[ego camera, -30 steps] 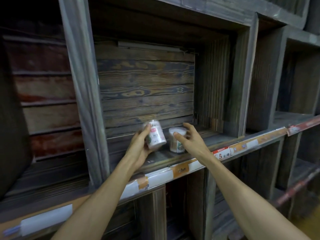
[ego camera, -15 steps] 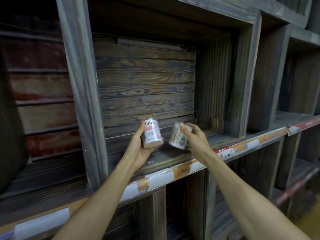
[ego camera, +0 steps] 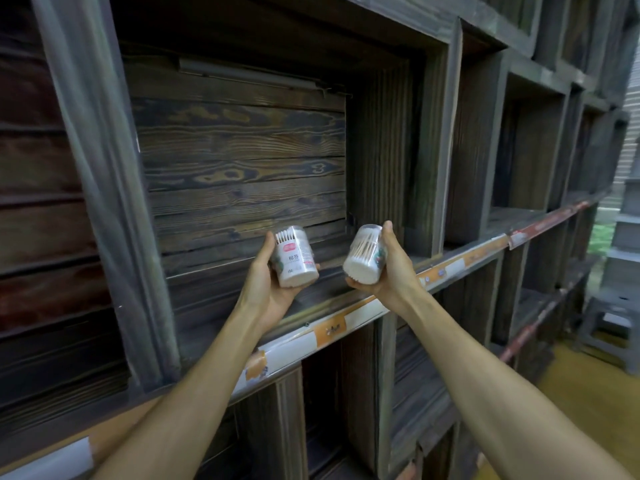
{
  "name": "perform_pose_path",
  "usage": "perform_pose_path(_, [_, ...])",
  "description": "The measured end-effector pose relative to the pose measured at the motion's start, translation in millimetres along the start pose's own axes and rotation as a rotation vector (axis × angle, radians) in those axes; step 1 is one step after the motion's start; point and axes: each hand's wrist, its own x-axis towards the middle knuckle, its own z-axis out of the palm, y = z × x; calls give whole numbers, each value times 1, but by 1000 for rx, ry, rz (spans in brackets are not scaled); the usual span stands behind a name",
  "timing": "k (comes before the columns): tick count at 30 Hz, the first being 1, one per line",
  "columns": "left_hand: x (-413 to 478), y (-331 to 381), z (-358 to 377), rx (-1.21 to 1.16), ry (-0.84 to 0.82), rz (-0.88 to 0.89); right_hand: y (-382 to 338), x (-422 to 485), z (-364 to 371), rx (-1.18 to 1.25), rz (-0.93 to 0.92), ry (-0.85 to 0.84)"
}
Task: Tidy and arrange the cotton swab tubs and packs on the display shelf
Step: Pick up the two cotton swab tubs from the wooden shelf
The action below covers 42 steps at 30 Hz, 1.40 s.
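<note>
I hold two clear round cotton swab tubs in front of a dark wooden shelf cubby. My left hand (ego camera: 265,280) grips the left tub (ego camera: 296,259), nearly upright, its white label with a red mark facing me. My right hand (ego camera: 391,271) grips the right tub (ego camera: 363,254), tilted so its white bottom points down and left at me. Both tubs hang in the air just above the shelf board (ego camera: 322,289), a short gap between them. No other tub or pack shows in the cubby.
A price strip (ego camera: 346,323) with orange and white tags runs along the shelf's front edge. Thick wooden uprights (ego camera: 104,188) (ego camera: 440,150) frame the cubby. More cubbies lie right and below. A grey step stool (ego camera: 613,327) stands on the floor at far right.
My right hand closed on the tub standing on the shelf and lifted it, tilting it. My left hand turned its tub more upright. Both tubs came toward me, and my view swung right.
</note>
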Motion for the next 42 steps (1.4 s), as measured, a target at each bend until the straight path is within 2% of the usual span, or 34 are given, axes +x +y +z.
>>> perform_pose_path(6, [4, -28, 24, -92, -54, -97, -18, -23, -37, 76, -6, 102])
perform_pose_path(15, [-3, -106, 86, -47, -256, -317, -53, -104, -108, -48, -161, 270])
perform_pose_path(19, [-12, -146, 119, -22, -325, -388, -71, -147, -142, -111, -226, 417])
perform_pose_path(25, [-35, -199, 183, -61, -476, -474, -98, -208, -191, -148, -317, 599])
perform_pose_path(32, [-64, -257, 272, -41, -611, -558, -147, -276, -266, -185, -395, 724])
perform_pose_path(37, [-90, -299, 345, -53, -713, -567, -193, -327, -322, -152, -441, 718])
perform_pose_path(42, [-102, -348, 404, -94, -732, -611, -230, -365, -374, -135, -445, 776])
